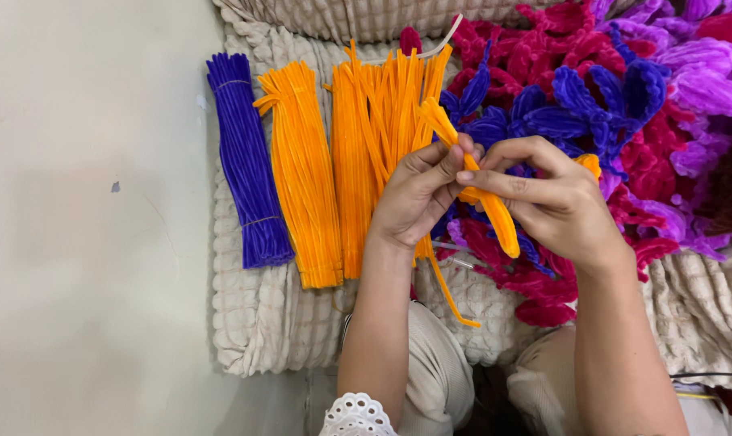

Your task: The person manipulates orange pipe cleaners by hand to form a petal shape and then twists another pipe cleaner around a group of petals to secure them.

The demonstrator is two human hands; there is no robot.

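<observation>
— What lay on the left when you looked down?

— A tied bundle of purple pipe cleaners point(246, 165), then a bundle of orange pipe cleaners point(305, 173), both on the beige quilted cushion point(257, 323). Beside them sat a looser orange sheaf point(378, 121).

— And my hands?

— My left hand point(414, 198) was closed, thumb and fingers pinching the orange pipe-cleaner piece point(495, 218) near its upper end. My right hand point(556, 202) was closed on the same piece just beside it, fingertips touching the left ones. The piece hung between them above the cushion, in front of the heap of blue, magenta and lilac petals point(624, 105).

— How did it look to handle?

— Light and fuzzy, I judged, with a wire core that would bend and keep its shape. I thought it best pinched right at the bend, not at the soft free end.
</observation>
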